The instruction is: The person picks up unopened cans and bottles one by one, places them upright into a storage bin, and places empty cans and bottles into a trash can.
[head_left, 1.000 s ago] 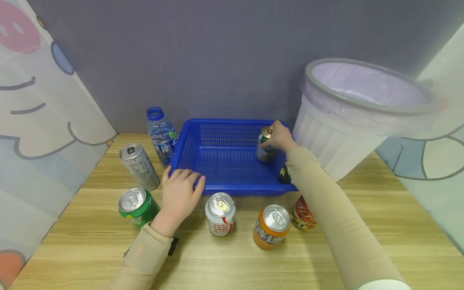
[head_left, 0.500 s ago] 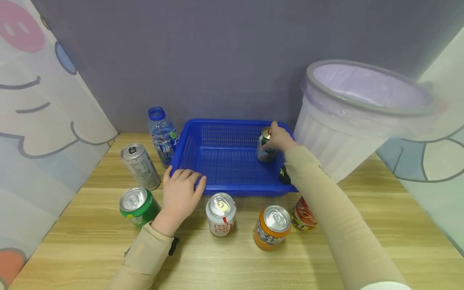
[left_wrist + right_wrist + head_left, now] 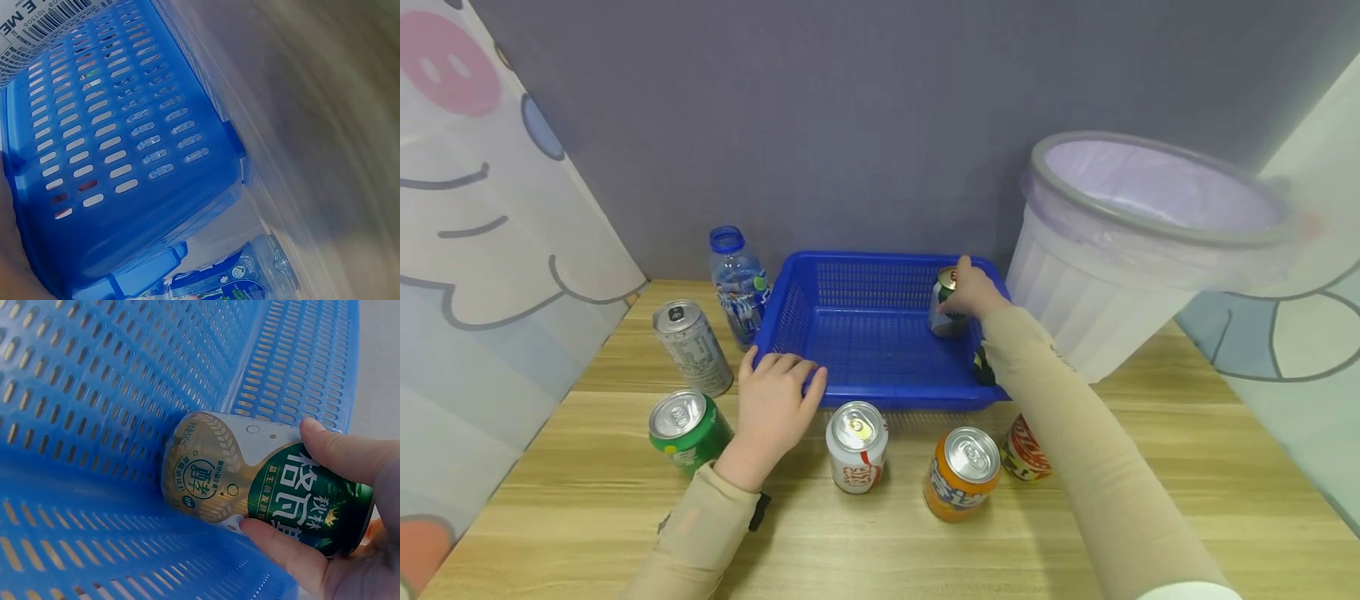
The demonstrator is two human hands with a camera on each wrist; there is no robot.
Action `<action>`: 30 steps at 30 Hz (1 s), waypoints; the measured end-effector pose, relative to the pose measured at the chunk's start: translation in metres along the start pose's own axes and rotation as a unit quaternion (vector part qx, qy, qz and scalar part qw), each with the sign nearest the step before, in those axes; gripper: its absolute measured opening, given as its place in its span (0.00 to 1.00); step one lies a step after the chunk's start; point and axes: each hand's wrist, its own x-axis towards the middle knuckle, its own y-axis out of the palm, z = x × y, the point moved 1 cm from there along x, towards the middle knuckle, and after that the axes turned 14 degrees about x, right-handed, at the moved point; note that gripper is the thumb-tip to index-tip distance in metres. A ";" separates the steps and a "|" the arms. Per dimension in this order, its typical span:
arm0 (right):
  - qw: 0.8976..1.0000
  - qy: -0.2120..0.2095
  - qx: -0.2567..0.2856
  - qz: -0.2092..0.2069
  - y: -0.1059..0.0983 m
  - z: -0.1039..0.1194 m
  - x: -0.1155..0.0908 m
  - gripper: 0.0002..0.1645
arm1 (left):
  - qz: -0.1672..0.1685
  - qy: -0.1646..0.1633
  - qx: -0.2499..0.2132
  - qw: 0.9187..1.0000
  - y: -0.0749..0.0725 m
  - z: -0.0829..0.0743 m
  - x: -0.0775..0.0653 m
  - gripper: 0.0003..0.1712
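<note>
My right hand (image 3: pixel 979 290) grips a green, white and gold drink can (image 3: pixel 215 465) inside the blue plastic basket (image 3: pixel 880 392). The can stands upright by the basket's right end, thumb and fingers on its sides near the top. At the basket's near left corner, my left hand (image 3: pixel 772 410) holds the rim, its fingers bent over the edge. In the left wrist view, skin shows through the slots of the basket wall (image 3: pixel 125 206). Just below that hand are a green can (image 3: pixel 688 429) and a white can (image 3: pixel 856 454).
A silver can (image 3: pixel 694 350) and a clear bottle (image 3: pixel 741 292) stand left of the basket. In front are an orange can (image 3: pixel 958 483) and a red and yellow can (image 3: pixel 1025 450), partly behind the right sleeve. A lined white bin (image 3: pixel 1075 283) rises at the right.
The view shifts slightly. The can and my right hand stay in the basket's right end, and my left hand keeps its place on the rim.
</note>
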 end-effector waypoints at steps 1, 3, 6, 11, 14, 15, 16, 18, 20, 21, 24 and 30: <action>1.000 0.000 0.000 -0.002 0.000 0.000 0.000 0.65 | -0.001 0.000 0.000 1.000 0.000 0.000 0.000 0.18; 1.000 -0.002 0.000 -0.008 0.001 0.000 0.001 0.64 | -0.001 0.001 0.000 1.000 0.000 0.000 0.000 0.18; 1.000 -0.004 0.001 -0.015 0.002 0.000 0.003 0.62 | 0.000 0.001 0.000 1.000 -0.001 0.000 0.001 0.18; 1.000 -0.010 -0.002 -0.026 0.004 -0.001 0.004 0.58 | 0.002 -0.001 -0.001 1.000 -0.001 0.000 0.001 0.18; 0.999 -0.013 -0.004 -0.031 0.004 -0.003 0.004 0.55 | 0.005 -0.002 -0.001 1.000 -0.001 0.000 0.001 0.19; 0.999 -0.013 -0.004 -0.032 0.004 -0.003 0.004 0.54 | 0.007 -0.002 -0.001 1.000 -0.001 0.000 0.001 0.19; 0.999 -0.014 -0.005 -0.033 0.004 -0.004 0.004 0.53 | 0.007 -0.002 -0.001 1.000 -0.001 -0.001 0.001 0.19; 0.999 -0.016 -0.008 -0.033 0.003 -0.005 0.004 0.52 | 0.008 -0.002 -0.002 1.000 -0.002 -0.001 0.001 0.19; 0.999 -0.018 -0.011 -0.034 0.002 -0.006 0.003 0.51 | 0.008 -0.002 -0.002 1.000 -0.002 -0.002 0.001 0.19; 0.999 -0.020 -0.013 -0.035 0.001 -0.007 0.003 0.51 | 0.007 -0.003 -0.002 1.000 -0.002 -0.002 0.001 0.19; 0.999 -0.025 -0.015 -0.038 0.001 -0.008 0.002 0.49 | 0.008 -0.003 -0.002 1.000 -0.003 -0.002 0.001 0.19; 0.998 -0.029 -0.020 -0.044 -0.002 -0.007 0.002 0.50 | 0.008 -0.004 -0.003 1.000 -0.004 -0.002 0.000 0.18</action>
